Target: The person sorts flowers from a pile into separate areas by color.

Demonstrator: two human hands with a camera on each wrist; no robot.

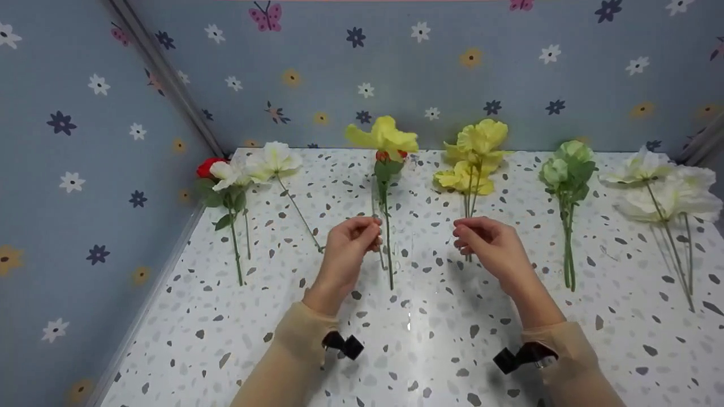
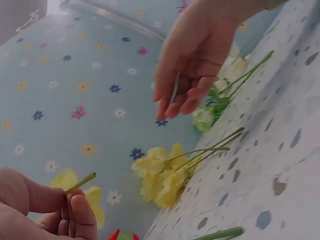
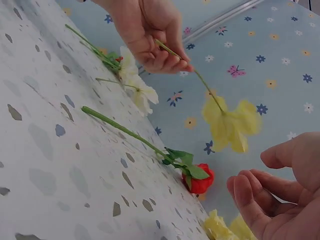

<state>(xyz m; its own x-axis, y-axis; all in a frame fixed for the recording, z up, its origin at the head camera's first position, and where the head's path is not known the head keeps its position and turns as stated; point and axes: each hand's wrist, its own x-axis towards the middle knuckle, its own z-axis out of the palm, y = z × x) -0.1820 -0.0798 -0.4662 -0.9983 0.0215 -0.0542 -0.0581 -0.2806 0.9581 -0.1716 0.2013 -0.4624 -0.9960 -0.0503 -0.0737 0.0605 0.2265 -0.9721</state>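
My left hand (image 1: 348, 249) pinches the thin stem of a yellow artificial flower (image 1: 387, 135) between thumb and fingertips. That flower is held above the table, its petals (image 3: 230, 125) pointing away from me. Under it on the table lies a red rose (image 3: 200, 179) with green leaves and a thick green stem (image 1: 389, 260). Over to the right, my right hand (image 1: 495, 249) hovers with loosely bent fingers, thumb and fingertips apart and nothing between them in the right wrist view. Just beyond it lies a bunch of yellow flowers (image 1: 478, 144), their stems partly hidden by that hand.
On the left of the speckled table (image 1: 418, 350) lie a red rose (image 1: 210, 168) and white flowers (image 1: 277, 158). Pale green flowers (image 1: 574, 155) and more white flowers (image 1: 673, 192) lie at the right. Flower-patterned walls (image 1: 317, 56) bound the back and left side.
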